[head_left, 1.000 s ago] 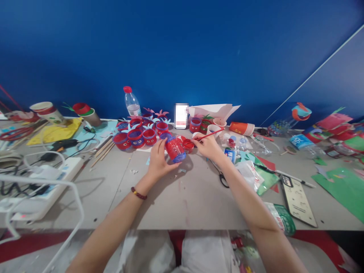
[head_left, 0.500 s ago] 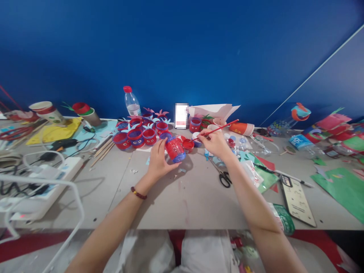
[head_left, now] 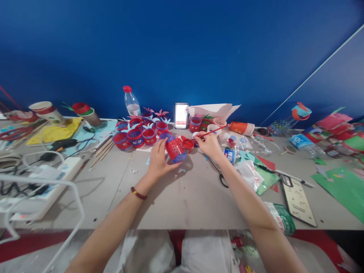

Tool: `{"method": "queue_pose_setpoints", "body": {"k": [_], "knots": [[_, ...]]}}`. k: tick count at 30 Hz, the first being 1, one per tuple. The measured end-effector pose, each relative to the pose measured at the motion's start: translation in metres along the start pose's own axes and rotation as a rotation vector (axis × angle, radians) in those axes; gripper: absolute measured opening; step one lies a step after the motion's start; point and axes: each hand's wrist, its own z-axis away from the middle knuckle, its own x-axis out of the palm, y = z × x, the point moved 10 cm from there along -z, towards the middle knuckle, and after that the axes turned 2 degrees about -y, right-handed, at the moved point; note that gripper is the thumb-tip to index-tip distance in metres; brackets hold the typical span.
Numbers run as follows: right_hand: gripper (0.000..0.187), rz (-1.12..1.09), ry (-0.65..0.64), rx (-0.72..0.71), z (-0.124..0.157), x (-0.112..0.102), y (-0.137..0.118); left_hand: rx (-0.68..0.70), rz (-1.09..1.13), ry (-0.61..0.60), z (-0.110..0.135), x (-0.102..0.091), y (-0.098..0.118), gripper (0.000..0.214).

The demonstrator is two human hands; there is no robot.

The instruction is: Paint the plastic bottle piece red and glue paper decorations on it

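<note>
Head view: left hand (head_left: 157,162) fingers wrap a red cup (head_left: 174,150), right hand (head_left: 209,146) fingers pinch a brush (head_left: 212,131) (bottle (head_left: 132,104) label unreadable)

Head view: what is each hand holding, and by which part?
Left hand grips the red cup by its side; right hand holds the paintbrush low on its handle.

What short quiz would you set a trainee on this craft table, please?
1. True or false: the left hand grips the red-painted cup.
2. The right hand holds: A a spoon, B a red-handled brush, C a hammer.
3. Fill in: the water bottle near the blue wall has a ___ cap.
Key: 1 true; 2 B; 3 red.
</note>
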Motion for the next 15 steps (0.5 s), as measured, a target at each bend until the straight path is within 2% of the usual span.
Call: {"method": "queue_pose_setpoints", "body": {"k": [11,15], "knots": [[0.019,0.11,-0.166,0.006,0.0,-0.007,-0.02,0.015,-0.017,0.007,0.0,-0.002,0.002,0.105],[0.017,0.128,-0.141,0.042,-0.001,-0.021,-0.02,0.018,-0.023,0.013,0.0,-0.003,0.004,0.104]]}}
